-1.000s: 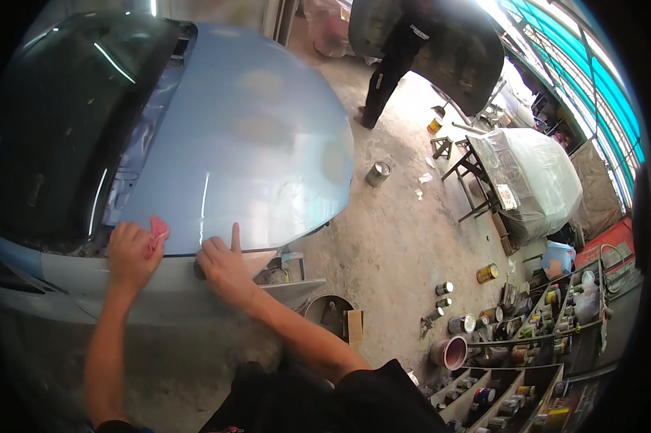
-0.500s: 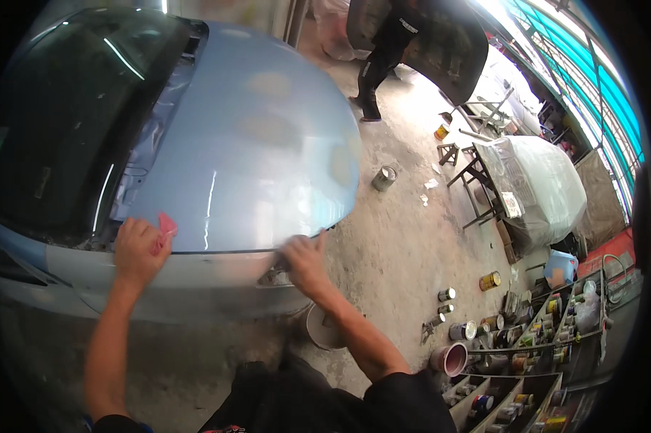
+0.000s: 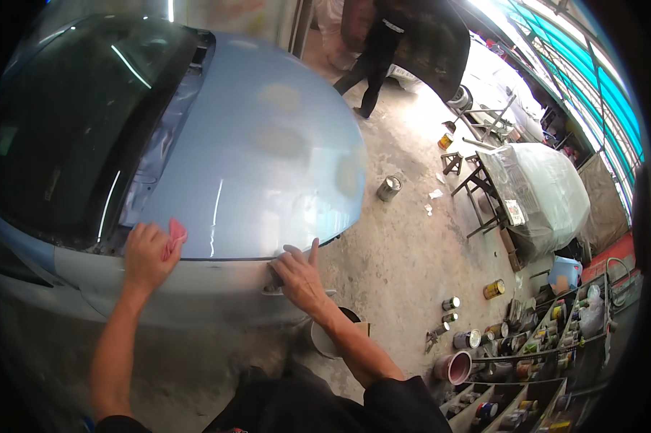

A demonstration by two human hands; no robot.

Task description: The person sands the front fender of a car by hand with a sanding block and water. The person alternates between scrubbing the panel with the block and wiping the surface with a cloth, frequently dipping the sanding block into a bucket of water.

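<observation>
A light-blue car hood (image 3: 268,184) with several dull beige patches spreads in front of me, above a grey, matte fender (image 3: 167,285). My left hand (image 3: 149,258) is closed around a crumpled pink cloth (image 3: 174,239) and rests at the hood's side edge near the windshield. Farther along that edge, by the front corner, is my right hand (image 3: 302,280). Its index finger points up while the other fingers bend over the edge. Something small and dark shows beneath those fingers, but what it is stays hidden.
Below my right arm stands a bucket (image 3: 327,339). A paint can (image 3: 389,188) sits on the concrete floor, with several more cans near shelves (image 3: 477,390) at right. A plastic-covered panel (image 3: 549,198) rests on a stand. A person in black (image 3: 377,61) stands beside a dark panel (image 3: 437,43).
My right hand has shifted slightly left along the hood edge, and its index finger now stands up. The left hand keeps the cloth. The person in the background has changed stance.
</observation>
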